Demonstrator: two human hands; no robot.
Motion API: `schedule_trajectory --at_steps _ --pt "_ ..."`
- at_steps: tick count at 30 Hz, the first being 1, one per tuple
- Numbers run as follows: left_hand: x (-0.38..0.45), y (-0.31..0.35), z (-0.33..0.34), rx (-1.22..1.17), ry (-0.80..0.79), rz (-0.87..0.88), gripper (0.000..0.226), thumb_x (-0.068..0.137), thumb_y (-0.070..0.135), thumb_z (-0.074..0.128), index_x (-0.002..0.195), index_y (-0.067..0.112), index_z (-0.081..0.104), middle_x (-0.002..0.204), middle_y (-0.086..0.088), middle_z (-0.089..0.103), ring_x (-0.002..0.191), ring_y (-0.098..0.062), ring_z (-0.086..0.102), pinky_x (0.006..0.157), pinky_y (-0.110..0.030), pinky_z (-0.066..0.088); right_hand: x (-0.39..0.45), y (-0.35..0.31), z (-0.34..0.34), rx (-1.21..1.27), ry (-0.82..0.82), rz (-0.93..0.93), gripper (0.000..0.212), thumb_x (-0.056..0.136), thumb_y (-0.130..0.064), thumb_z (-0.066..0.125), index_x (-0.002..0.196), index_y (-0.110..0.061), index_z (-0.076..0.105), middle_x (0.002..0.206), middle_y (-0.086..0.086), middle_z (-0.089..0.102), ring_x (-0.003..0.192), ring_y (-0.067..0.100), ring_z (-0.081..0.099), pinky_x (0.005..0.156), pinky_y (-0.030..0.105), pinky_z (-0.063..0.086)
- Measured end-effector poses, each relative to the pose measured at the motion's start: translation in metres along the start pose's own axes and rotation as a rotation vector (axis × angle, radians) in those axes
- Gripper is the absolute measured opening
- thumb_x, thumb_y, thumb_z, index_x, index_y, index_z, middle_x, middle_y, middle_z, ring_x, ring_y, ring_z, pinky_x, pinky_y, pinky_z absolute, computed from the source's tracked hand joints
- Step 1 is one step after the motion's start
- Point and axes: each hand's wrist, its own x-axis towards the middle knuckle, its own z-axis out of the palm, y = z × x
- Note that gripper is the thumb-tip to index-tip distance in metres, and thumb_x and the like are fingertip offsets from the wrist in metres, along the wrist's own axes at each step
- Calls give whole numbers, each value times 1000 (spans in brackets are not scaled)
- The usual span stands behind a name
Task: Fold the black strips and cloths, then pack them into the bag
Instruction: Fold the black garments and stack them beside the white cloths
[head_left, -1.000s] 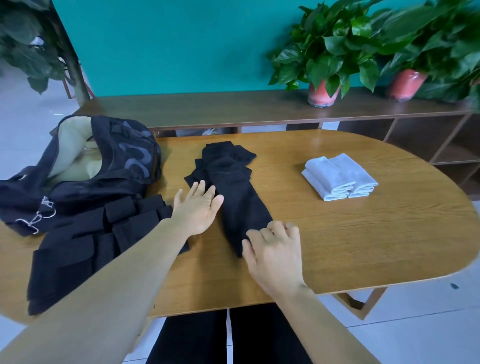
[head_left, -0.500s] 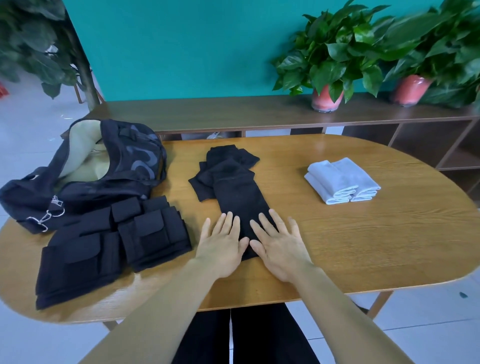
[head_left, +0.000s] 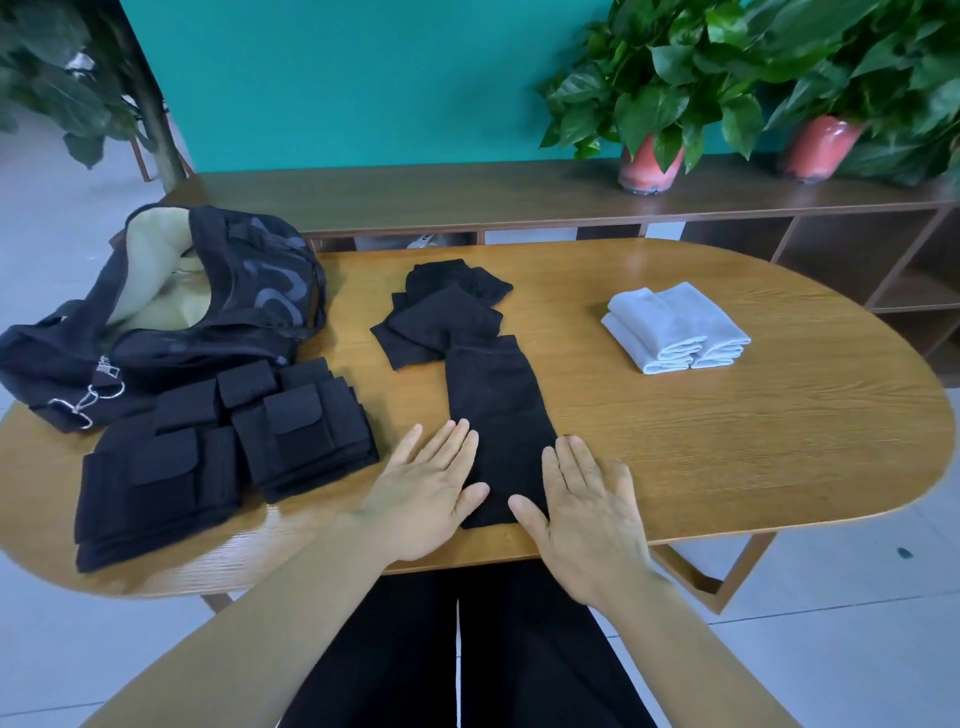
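A long black cloth lies flat down the middle of the wooden table, its near end close to the front edge. My left hand rests flat at the cloth's left side, and my right hand rests flat at its right side, fingers straight on both. Behind the cloth sits a pile of folded black cloths. Black strips with flaps lie stacked at the left. The black bag stands open at the far left with a pale lining.
Folded white towels lie on the right half of the table. A wooden sideboard behind the table carries two potted plants. My dark-trousered legs show under the table's front edge.
Both hands slid toward me to the cloth's near end, met there, then spread apart to its left and right sides. The cloth looks flatter and straighter.
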Motion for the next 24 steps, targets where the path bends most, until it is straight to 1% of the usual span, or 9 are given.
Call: schedule_trajectory --at_steps 2,4,5,7,10,13,20,22,24 --pt "-3 -1 -3 -24 5 25 87 81 65 -13 154 16 -7 161 1 -14 146 -7 -19 115 -36 -19 1 4 -7 26 102 -13 112 78 -65 -32 147 -5 33 153 11 35 148 25 13 111 49 11" --pt "-3 -2 -10 -50 58 21 84 87 65 -8 155 17 0 162 2 -7 147 -6 -11 116 -35 -15 13 12 -5 30 260 -13 83 97 -58 3 131 -3 54 127 11 63 137 30 39 102 52 31" --pt "0 -2 -15 -66 100 6 75 94 59 -1 155 16 3 163 1 -5 148 -7 -8 117 -35 -12 22 15 -4 32 320 -18 73 98 -54 14 129 -3 57 118 10 68 133 31 45 98 52 34" --pt "11 -2 -24 -95 180 -34 62 103 47 13 155 14 6 163 -1 -3 149 -9 -5 119 -35 -6 43 18 -6 46 368 -44 65 97 -48 22 132 -3 54 114 8 69 131 32 47 98 52 35" --pt "36 -3 -33 -85 187 -107 61 105 42 16 155 10 2 163 -6 -7 149 -14 -7 120 -36 -3 74 19 -19 22 317 -77 67 97 -45 15 144 -4 38 133 9 58 141 29 33 105 51 32" --pt "62 -7 -33 -69 146 -166 64 105 44 18 154 8 -4 162 -8 -11 149 -17 -11 121 -37 -4 102 21 -25 -39 204 -114 59 103 -40 16 153 -9 9 157 6 26 149 22 6 115 46 14" --pt "93 -15 -23 -44 108 -115 71 102 44 22 153 6 -11 161 -10 -17 147 -18 -18 117 -37 -13 141 12 -22 -118 129 -265 57 105 -36 14 154 -13 -4 162 4 -5 148 17 -11 119 43 2" --pt "96 -16 -17 -26 92 -89 77 94 52 7 152 6 -11 161 -10 -15 147 -18 -17 115 -35 -16 147 13 -17 -111 58 -294 57 105 -38 13 154 -14 -7 161 3 -10 147 16 -15 120 41 -1" --pt "97 -16 -10 -25 81 -79 91 78 60 -13 152 7 -10 161 -9 -13 148 -17 -16 115 -33 -16 149 18 -13 -58 -18 -272 59 104 -43 10 153 -17 -8 160 0 -15 146 12 -18 120 40 -4"
